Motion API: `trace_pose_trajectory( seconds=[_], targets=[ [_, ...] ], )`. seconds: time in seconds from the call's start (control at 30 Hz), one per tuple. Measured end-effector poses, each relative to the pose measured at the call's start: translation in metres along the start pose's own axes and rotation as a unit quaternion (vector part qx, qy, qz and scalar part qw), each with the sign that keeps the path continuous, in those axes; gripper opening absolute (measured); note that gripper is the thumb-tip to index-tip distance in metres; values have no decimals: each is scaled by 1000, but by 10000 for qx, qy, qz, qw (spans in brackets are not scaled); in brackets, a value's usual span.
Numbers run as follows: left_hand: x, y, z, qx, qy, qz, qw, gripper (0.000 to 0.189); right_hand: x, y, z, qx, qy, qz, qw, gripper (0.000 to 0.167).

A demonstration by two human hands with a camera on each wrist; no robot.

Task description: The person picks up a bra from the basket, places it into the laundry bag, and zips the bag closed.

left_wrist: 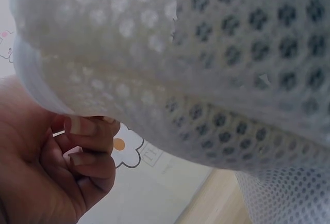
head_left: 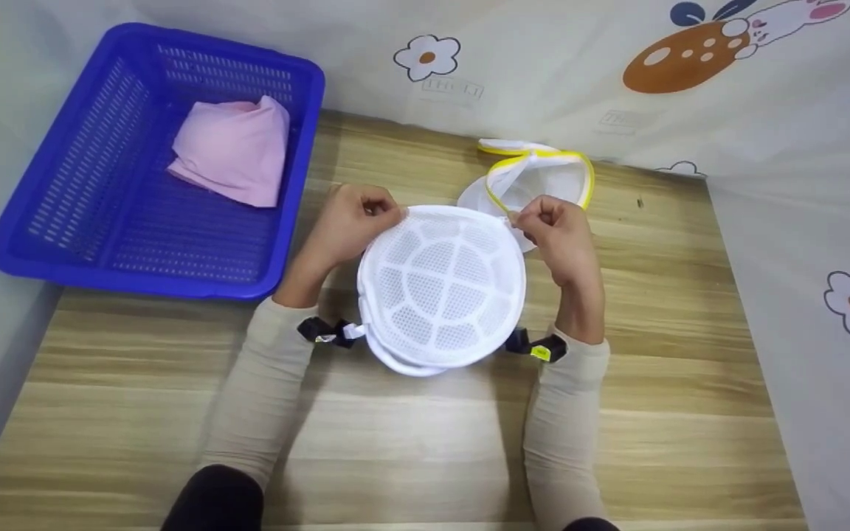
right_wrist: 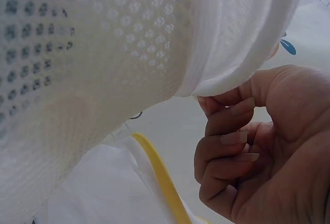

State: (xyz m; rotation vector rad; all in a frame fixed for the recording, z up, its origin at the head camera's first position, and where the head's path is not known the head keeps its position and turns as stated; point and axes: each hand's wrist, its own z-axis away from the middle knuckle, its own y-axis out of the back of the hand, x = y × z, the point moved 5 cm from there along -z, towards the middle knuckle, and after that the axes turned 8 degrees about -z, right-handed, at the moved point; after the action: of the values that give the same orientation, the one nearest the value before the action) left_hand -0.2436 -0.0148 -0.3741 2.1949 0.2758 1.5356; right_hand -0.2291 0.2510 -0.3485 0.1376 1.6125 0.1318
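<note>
A round white mesh laundry bag (head_left: 440,284) is held up over the wooden table, its ribbed circular end facing the head camera. My left hand (head_left: 351,221) pinches the rim at the upper left; the left wrist view shows that hand (left_wrist: 67,157) with thumb and fingers curled at the bag's edge. At the upper right, my right hand (head_left: 561,240) pinches the edge between thumb and forefinger. The right wrist view shows the other fingers of this hand (right_wrist: 258,141) curled below a padded white rim (right_wrist: 242,74). The bag's inside is mostly hidden.
Behind the right hand lies a second white mesh bag with yellow trim (head_left: 591,173), its mouth gaping. A blue plastic basket (head_left: 167,286) stands at the left with a pink folded garment (head_left: 237,151) in it. Printed cloth walls (head_left: 543,81) enclose the wooden table (head_left: 676,354).
</note>
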Motion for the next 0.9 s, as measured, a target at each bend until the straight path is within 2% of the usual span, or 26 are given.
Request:
trace_pose_trajectory(
  seconds=[0.37, 0.63, 0.9],
  targets=[
    [-2, 2, -1, 119, -74, -47, 9999, 14, 2, 4, 1, 47, 32, -80, 10000, 17],
    [-2, 2, -1, 127, 7, -31, 9999, 13, 0, 5, 0, 47, 16, -4, 10000, 17],
    [-1, 2, -1, 294, -16, 64, 9995, 13, -2, 5, 1, 53, 40, 97, 9999, 15]
  ],
)
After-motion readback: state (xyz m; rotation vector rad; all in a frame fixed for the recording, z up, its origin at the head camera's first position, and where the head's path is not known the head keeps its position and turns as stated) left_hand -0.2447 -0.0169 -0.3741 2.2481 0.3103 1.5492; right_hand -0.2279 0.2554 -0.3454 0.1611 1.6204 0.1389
